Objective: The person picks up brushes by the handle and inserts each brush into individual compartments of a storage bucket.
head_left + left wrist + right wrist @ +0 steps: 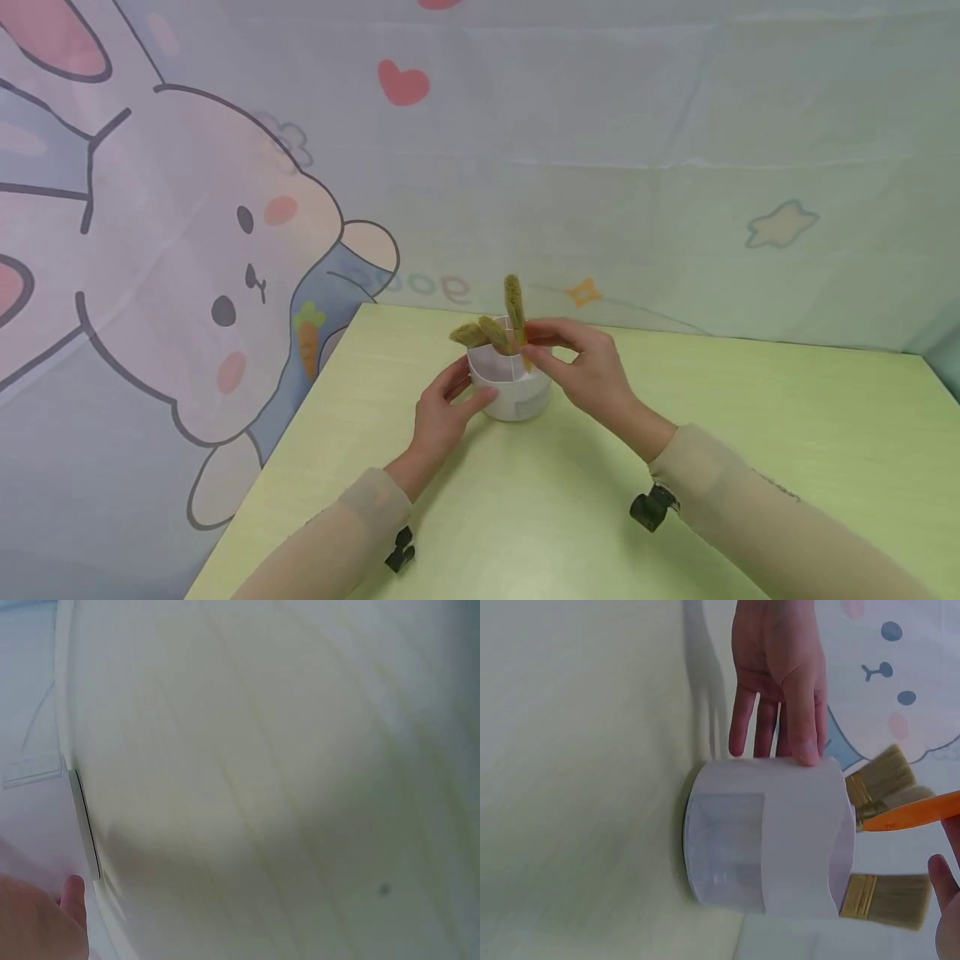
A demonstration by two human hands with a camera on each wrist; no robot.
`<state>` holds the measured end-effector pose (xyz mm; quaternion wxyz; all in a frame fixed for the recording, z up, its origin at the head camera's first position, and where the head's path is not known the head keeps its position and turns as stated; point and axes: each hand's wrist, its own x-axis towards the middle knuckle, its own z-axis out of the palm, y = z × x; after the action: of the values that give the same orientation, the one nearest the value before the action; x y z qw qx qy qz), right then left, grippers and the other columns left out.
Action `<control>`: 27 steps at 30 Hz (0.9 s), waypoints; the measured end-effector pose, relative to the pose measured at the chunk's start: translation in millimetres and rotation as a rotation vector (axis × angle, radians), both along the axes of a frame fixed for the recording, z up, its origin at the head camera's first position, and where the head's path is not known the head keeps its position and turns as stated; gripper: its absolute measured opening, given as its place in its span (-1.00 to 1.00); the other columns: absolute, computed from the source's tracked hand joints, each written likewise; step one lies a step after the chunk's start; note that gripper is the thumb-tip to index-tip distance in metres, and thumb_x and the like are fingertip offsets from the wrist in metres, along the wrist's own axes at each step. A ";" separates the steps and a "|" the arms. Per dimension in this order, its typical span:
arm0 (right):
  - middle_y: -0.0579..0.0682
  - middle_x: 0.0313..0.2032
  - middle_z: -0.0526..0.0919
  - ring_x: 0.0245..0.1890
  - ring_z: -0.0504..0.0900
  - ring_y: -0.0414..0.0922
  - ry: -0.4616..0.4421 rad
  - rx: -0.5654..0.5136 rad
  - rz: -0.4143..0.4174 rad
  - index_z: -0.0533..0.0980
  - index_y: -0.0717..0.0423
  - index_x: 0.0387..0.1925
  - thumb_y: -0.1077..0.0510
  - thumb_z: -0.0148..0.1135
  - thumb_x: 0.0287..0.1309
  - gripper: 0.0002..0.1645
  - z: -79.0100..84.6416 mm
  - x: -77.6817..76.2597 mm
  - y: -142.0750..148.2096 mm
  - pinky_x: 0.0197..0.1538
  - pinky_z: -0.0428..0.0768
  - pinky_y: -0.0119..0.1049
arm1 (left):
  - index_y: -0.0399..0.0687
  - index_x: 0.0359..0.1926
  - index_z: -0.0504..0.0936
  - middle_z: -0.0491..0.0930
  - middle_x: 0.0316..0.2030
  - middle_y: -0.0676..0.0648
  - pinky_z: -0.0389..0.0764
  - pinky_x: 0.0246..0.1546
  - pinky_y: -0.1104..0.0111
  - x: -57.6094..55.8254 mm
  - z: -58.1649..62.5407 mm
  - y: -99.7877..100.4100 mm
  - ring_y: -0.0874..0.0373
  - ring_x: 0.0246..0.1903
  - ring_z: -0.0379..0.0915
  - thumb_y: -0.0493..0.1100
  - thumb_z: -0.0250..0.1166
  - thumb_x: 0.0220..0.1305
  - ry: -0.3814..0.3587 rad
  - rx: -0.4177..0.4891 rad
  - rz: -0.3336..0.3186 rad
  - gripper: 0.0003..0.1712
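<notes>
A white round holder [517,398] with inner dividers stands upright on the table. My left hand [442,421] holds it from the left, thumb on the near wall and fingers at the far side. My right hand [592,367] pinches a paintbrush [513,296] by its orange handle [911,814], bristles up and the handle's end at the holder's opening. Two brushes [470,334] lean left in the holder; another brush [889,900] sticks out on its other side in the right wrist view. In the left wrist view, only part of the left hand [45,919] shows.
The pale green table [750,450] extends around the holder and ends at a back edge just behind it. A cloth backdrop [600,100] with a printed rabbit hangs behind and at the left. Small black devices [652,507] are strapped to both sleeves.
</notes>
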<state>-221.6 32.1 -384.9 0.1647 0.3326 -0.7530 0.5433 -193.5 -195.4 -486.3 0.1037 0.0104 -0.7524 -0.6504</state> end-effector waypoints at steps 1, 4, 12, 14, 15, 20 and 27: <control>0.08 -0.06 0.84 -0.08 0.84 0.00 -0.010 -0.006 0.001 0.74 0.23 0.05 0.34 0.55 0.21 -0.64 -1.3 0.4 -3.0 0.14 0.74 -0.27 | -0.02 0.51 0.51 0.55 0.43 -0.08 0.59 0.37 0.02 0.1 -0.3 -0.2 -0.10 0.41 0.49 -0.14 0.59 0.29 0.001 0.001 0.000 -0.20; 0.08 -0.04 0.84 -0.08 0.84 0.02 -0.035 -0.032 0.006 0.73 0.22 0.08 0.34 0.55 0.21 -0.61 -4.9 1.6 -10.4 0.16 0.73 -0.24 | -0.03 0.51 0.50 0.54 0.43 -0.09 0.57 0.38 0.00 0.8 -0.2 -0.3 -0.11 0.41 0.49 -0.13 0.59 0.30 0.001 -0.002 -0.002 -0.19; 0.12 -0.04 0.83 -0.09 0.84 0.06 -0.051 -0.047 -0.022 0.72 0.25 0.09 0.34 0.54 0.22 -0.61 -12.9 -1.2 -18.8 0.16 0.72 -0.27 | -0.01 0.52 0.49 0.53 0.45 -0.06 0.62 0.34 0.08 1.8 1.0 -0.2 -0.08 0.41 0.49 -0.10 0.56 0.33 -0.004 -0.027 -0.005 -0.21; 0.13 -0.05 0.84 -0.09 0.84 0.07 -0.058 -0.054 -0.039 0.73 0.26 0.07 0.33 0.54 0.23 -0.64 -12.1 -1.7 -19.6 0.15 0.70 -0.33 | 0.02 0.53 0.49 0.53 0.45 -0.02 0.63 0.33 0.11 1.4 0.2 -0.5 -0.05 0.41 0.49 -0.08 0.56 0.34 -0.013 -0.034 -0.006 -0.21; 0.12 -0.06 0.84 -0.09 0.84 0.07 -0.060 -0.059 -0.046 0.73 0.26 0.05 0.33 0.54 0.23 -0.65 -11.2 -1.7 -20.0 0.13 0.70 -0.36 | 0.03 0.53 0.49 0.53 0.45 -0.01 0.63 0.33 0.12 1.3 0.1 -0.6 -0.04 0.41 0.49 -0.07 0.56 0.34 -0.017 -0.035 -0.006 -0.21; 0.11 -0.07 0.84 -0.08 0.83 0.04 -0.105 -0.096 -0.020 0.73 0.23 0.05 0.31 0.53 0.25 -0.67 -8.5 -1.0 -24.6 0.12 0.68 -0.39 | 0.01 0.53 0.49 0.54 0.44 -0.05 0.61 0.36 0.06 1.9 1.4 -1.0 -0.07 0.41 0.49 -0.09 0.57 0.33 -0.011 -0.038 0.004 -0.20; 0.08 -0.08 0.85 -0.09 0.82 0.01 -0.150 -0.076 -0.033 0.73 0.17 0.12 0.26 0.55 0.25 -0.60 -20.1 -2.5 -29.1 0.10 0.75 -0.18 | 0.00 0.52 0.49 0.53 0.44 -0.07 0.62 0.33 0.04 3.8 3.8 -0.2 -0.10 0.41 0.49 -0.10 0.57 0.32 -0.005 -0.034 0.002 -0.20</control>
<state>-224.1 3.0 -405.0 0.1295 0.2719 -0.7474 0.5922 -189.7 -195.6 -482.6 0.1027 0.0111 -0.7636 -0.6373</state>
